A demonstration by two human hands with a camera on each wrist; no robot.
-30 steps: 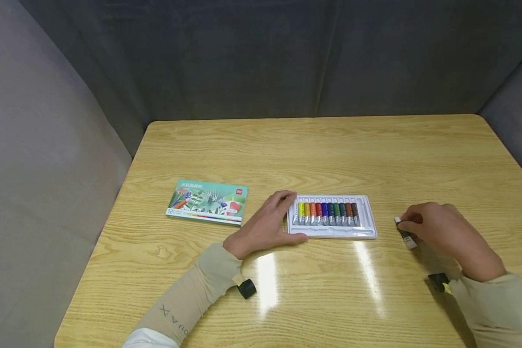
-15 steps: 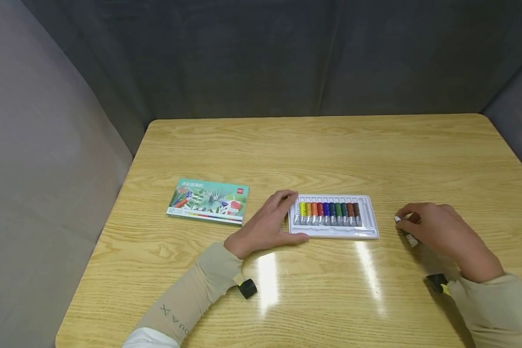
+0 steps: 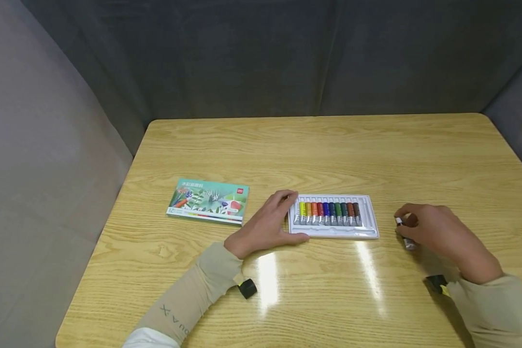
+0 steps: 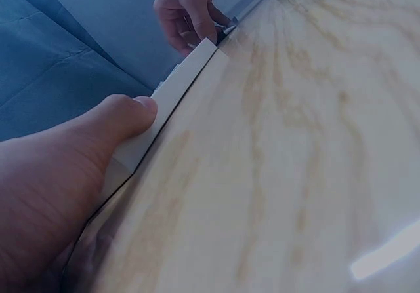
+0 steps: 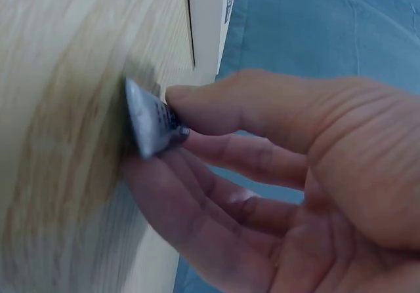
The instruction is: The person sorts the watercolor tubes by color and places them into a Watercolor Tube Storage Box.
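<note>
A white plastic paint tray [image 3: 371, 210] lies on the table with a row of coloured paint tubes [image 3: 326, 214] in its slots. Across its left end my left hand [image 3: 267, 222] grips it, thumb along the front edge and fingers at the back edge. In the left wrist view the thumb presses the side of the tray [image 4: 177, 93]. Right of the tray, my right hand [image 3: 443, 237] pinches a single small paint tube [image 3: 410, 244] with a white cap and dark band. Its flat silver end [image 5: 146, 126] faces the right wrist camera, close over the wood.
A green illustrated paint box [image 3: 209, 200] lies left of the tray, beyond the left forearm. The wooden table [image 3: 265, 150] is backed by a dark curtain [image 3: 243, 58], with grey panels at both sides. Small black wrist devices [image 3: 247, 288] hang under the sleeves.
The fingers of my right hand have shifted on the paint tube, which has turned slightly in place. My left hand, the tray and the box have stayed put.
</note>
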